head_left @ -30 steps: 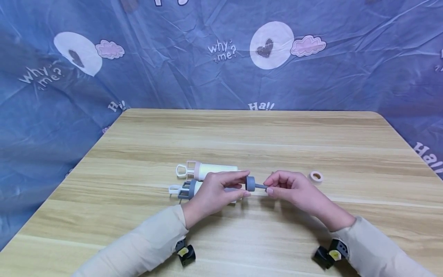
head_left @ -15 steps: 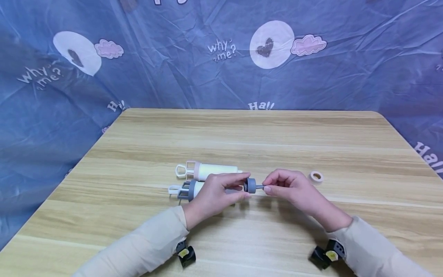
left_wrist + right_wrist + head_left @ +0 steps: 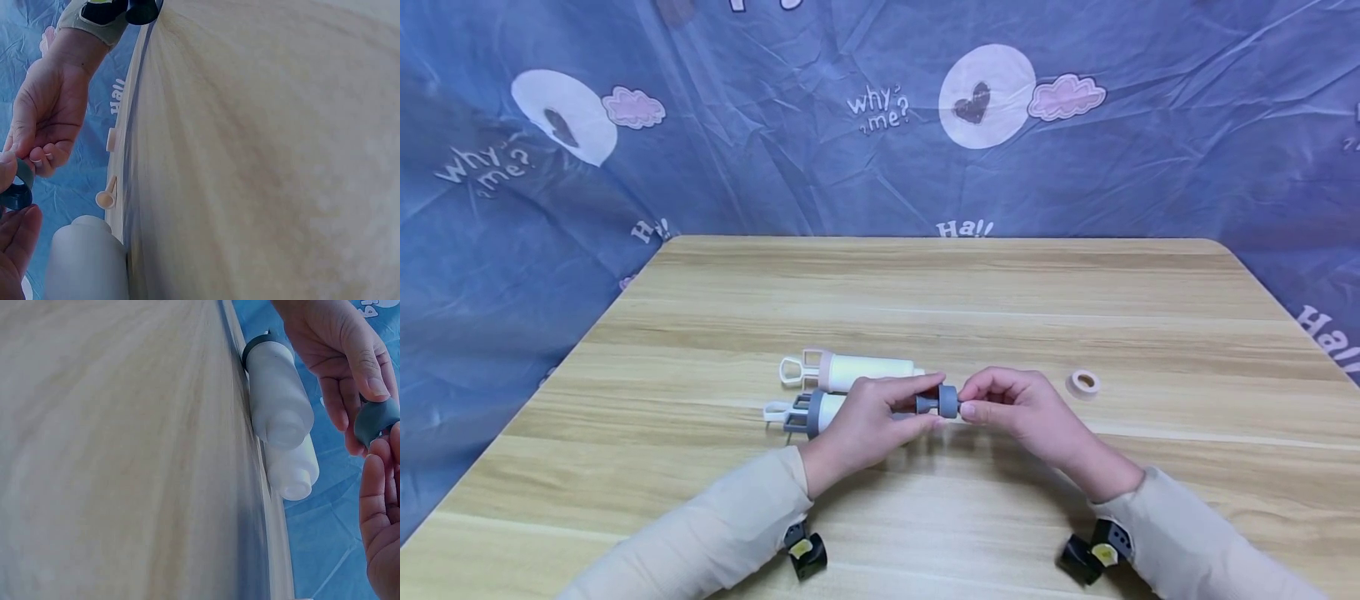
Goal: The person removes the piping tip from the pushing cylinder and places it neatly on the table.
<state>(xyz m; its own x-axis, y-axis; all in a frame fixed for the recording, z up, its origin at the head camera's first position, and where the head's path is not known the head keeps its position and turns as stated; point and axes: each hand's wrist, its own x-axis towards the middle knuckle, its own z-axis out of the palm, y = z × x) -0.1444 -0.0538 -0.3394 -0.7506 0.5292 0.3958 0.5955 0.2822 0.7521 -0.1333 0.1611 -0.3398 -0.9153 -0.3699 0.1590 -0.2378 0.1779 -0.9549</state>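
Observation:
A dark grey ring-shaped cap (image 3: 949, 402) is held above the table between both hands. My left hand (image 3: 861, 425) pinches it between thumb and fingers; in the right wrist view the thumb presses on the cap (image 3: 377, 419). A slim grey stem runs through the cap, and its wider end (image 3: 926, 404) shows on the left side. My right hand (image 3: 1022, 410) pinches the stem's right end with thumb and forefinger. Partly behind my left hand lies a white tube with a grey collar (image 3: 814, 413). Beyond it is a similar white tube with a pink collar (image 3: 825, 371).
Right of the hands lies a small pale ring cap (image 3: 1083, 383). A small pale funnel-shaped nozzle (image 3: 105, 199) shows in the left wrist view. Both tubes have white loop handles (image 3: 777, 412) pointing left. A blue printed cloth (image 3: 820, 167) hangs behind the wooden table (image 3: 925, 283).
My right hand has moved left toward my left hand. The stem has slid left through the cap, so less shows on the right and its wider end shows on the left.

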